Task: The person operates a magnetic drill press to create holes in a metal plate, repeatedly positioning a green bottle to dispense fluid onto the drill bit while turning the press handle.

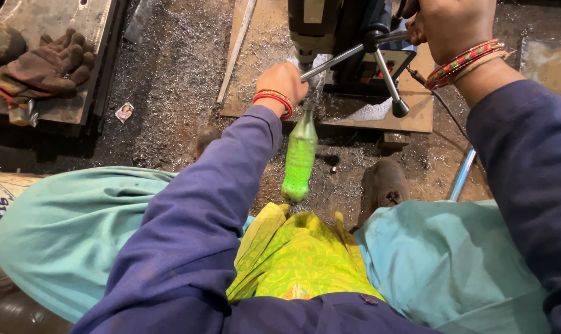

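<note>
Left hand [283,80] closed around the neck of a green bottle [299,162], fingers wrapped tight, knuckles up. Bottle is tipped: mouth end points away from the person toward the drill [317,28], base end comes back toward the knees, so long axis runs near-to-far, w/ the hand at the far end. Bottle mouth itself hidden by the hand; can't tell if anything is pouring. Right hand [447,25] closed on a handle [391,37] of the drill's feed wheel, up at the top-right; the grip itself partly cut by the frame edge, but fingers look curled shut round the spoke. Other spokes stick out below, one ending in a black knob [400,108].

Drill sits on a steel plate [416,120], near its front edge; left hand is just beside the drill's nose, touching or nearly so, can't tell which. Left hand nearer the bit, right hand well apart on the lever side.

Floor [169,93] covered in metal shavings. Brown shoe [384,185] just right of the bottle base. Work gloves [48,65] lie on another plate at top-left, well apart from both hands.
</note>
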